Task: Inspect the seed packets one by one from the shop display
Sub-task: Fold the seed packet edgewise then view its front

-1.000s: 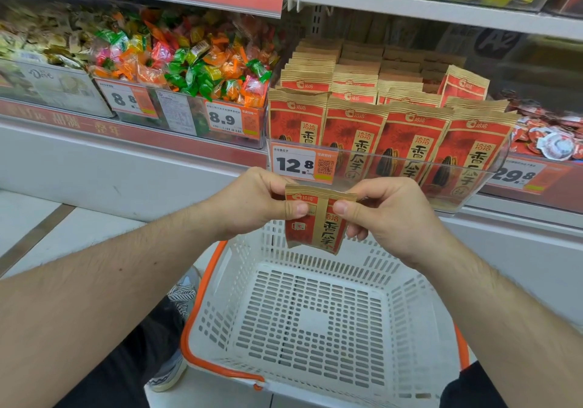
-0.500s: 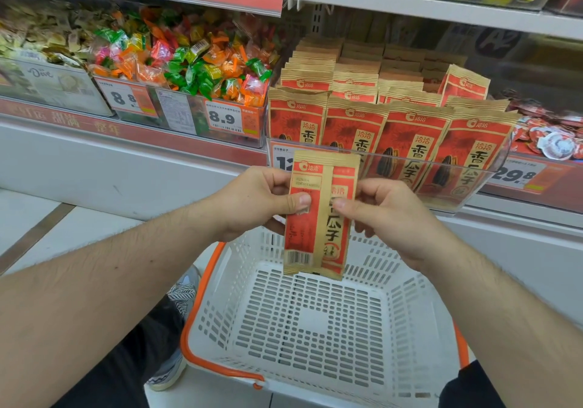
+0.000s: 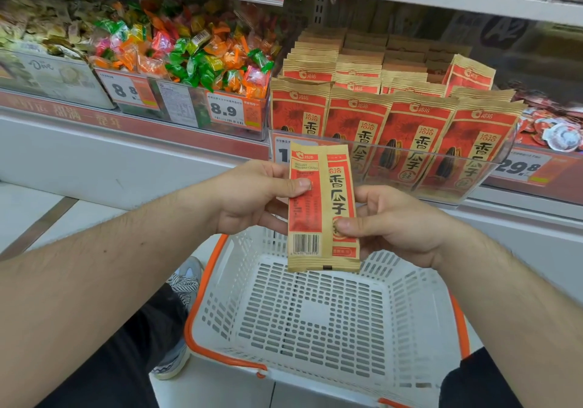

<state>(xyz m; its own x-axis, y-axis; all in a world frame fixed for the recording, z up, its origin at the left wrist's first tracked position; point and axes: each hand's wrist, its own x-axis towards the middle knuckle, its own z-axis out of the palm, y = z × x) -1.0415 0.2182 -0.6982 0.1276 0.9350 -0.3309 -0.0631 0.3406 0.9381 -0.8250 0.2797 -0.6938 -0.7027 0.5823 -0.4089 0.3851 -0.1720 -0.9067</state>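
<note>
The sunflower seed packet point(image 3: 321, 208) stands upright between both hands, back side toward the camera, barcode and printed panel readable, held above the white shopping basket point(image 3: 318, 322) and in front of the clear display bin point(image 3: 391, 167) where the other packets point(image 3: 416, 136) stand in rows. The left hand point(image 3: 252, 199) pinches the packet's left edge near the top, thumb on the printed face; the right hand point(image 3: 397, 221) pinches its right edge lower down, thumb pressed over the front panel — both grips are fingertip pinches rather than full wraps. That is where the risk probably lies: the film looks smooth, and if one hand lets go to turn the packet, the remaining pinch at an edge could let it swing or slip into the basket below. Pressing harder could crease the film or crush seeds. Returning it carelessly to the tightly packed front row could tip the neighbouring packets forward over the bin's low lip.
</note>
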